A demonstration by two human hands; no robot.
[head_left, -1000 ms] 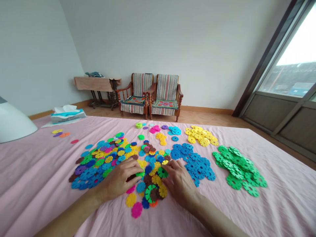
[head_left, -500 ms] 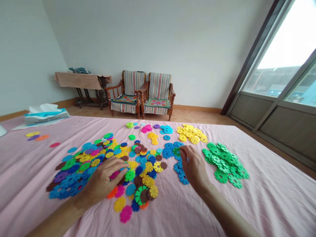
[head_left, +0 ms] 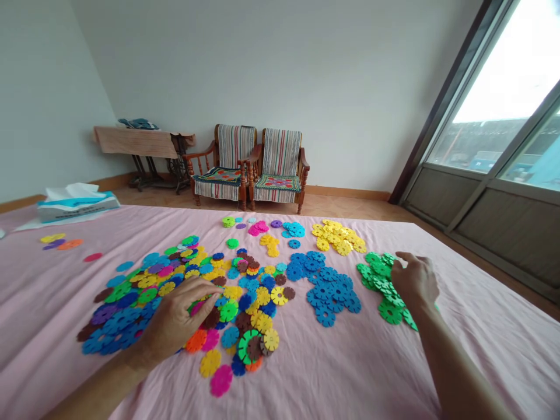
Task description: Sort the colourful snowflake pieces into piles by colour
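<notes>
My left hand [head_left: 184,312] hovers low over a mixed pile of notched plastic discs [head_left: 166,287]. Its thumb and fingertips are drawn together, and whatever they may hold cannot be made out. My right hand [head_left: 415,280] is above the pile of green notched discs [head_left: 391,311], partly covering it. The fingers there are apart, with no disc visible in them. Between both hands lies a group of blue discs [head_left: 332,291]. Behind it are a pile of yellow discs [head_left: 339,236] and a few light blue discs [head_left: 293,228].
A pink cloth [head_left: 306,373] covers the table. A tissue pack [head_left: 79,203] lies at the back left, near some loose discs [head_left: 70,244]. Small groups of pink discs [head_left: 258,228] and orange-yellow discs [head_left: 269,244] sit toward the far edge. Two wooden chairs [head_left: 280,166] stand beyond.
My right hand has moved right from the blue discs to the green pile. The green disc at its fingertips no longer shows there. My left hand has barely shifted.
</notes>
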